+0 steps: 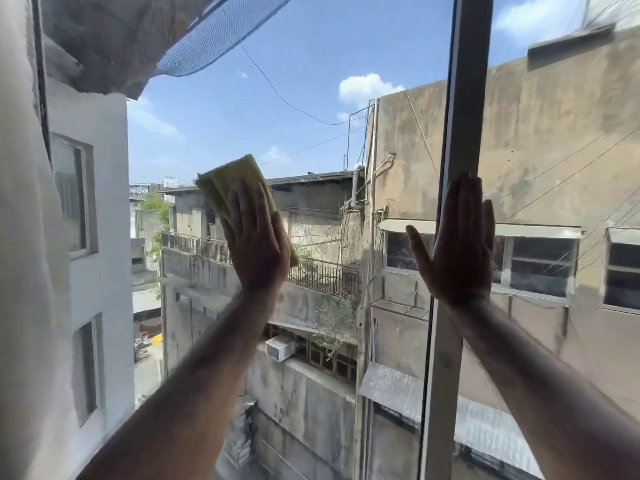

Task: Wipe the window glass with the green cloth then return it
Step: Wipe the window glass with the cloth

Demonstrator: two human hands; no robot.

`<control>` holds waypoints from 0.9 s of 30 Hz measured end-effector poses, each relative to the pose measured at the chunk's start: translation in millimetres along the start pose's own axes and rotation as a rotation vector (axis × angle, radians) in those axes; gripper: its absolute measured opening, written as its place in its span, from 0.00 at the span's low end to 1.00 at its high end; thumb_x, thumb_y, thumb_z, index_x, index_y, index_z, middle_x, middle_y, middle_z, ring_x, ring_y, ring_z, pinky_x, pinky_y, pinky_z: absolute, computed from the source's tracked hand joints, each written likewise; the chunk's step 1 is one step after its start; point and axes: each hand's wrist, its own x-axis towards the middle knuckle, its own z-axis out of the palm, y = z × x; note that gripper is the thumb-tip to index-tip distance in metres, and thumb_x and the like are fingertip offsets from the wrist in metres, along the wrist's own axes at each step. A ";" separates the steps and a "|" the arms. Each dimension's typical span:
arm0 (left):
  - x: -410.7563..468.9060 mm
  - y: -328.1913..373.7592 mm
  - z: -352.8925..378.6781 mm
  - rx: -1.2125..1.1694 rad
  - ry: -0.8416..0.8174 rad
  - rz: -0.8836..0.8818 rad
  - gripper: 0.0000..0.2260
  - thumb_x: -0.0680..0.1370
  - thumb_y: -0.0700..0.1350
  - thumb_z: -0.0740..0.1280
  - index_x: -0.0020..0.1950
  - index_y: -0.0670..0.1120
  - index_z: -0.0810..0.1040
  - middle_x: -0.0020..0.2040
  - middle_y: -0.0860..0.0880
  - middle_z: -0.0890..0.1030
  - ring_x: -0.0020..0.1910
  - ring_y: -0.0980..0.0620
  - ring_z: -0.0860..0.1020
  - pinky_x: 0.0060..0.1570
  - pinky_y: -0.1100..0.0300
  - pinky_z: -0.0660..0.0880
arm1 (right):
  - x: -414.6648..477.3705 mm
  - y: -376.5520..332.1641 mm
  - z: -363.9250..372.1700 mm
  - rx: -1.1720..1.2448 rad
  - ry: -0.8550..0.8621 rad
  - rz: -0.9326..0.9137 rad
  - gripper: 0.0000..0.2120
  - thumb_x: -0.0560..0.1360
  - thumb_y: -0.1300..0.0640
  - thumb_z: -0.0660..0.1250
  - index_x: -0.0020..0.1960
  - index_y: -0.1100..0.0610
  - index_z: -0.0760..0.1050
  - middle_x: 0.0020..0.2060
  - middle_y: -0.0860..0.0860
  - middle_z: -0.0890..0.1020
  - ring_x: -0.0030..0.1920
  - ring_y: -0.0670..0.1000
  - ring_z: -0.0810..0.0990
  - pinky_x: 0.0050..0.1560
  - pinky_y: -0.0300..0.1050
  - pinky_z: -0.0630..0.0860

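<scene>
The window glass [311, 116] fills the view, with buildings and sky behind it. A folded yellow-green cloth [228, 181] lies flat against the left pane, about mid-height. My left hand [258, 240] presses on the cloth with its fingers spread, covering the cloth's lower part. My right hand [457, 244] rests flat and open on the grey vertical window frame [467, 98], with its thumb out to the left over the glass. It holds nothing.
The vertical frame splits the window into a wide left pane and a narrower right pane [561, 140]. A pale wall or curtain edge [20, 237] borders the far left. Both of my forearms reach up from the bottom of the view.
</scene>
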 end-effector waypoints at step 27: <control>26.9 -1.8 -6.3 -0.035 0.058 -0.032 0.26 0.87 0.50 0.53 0.85 0.46 0.54 0.86 0.44 0.56 0.86 0.43 0.53 0.81 0.34 0.56 | 0.6 -0.8 0.2 0.006 0.024 -0.004 0.44 0.85 0.33 0.53 0.86 0.64 0.48 0.87 0.60 0.52 0.88 0.58 0.51 0.87 0.61 0.53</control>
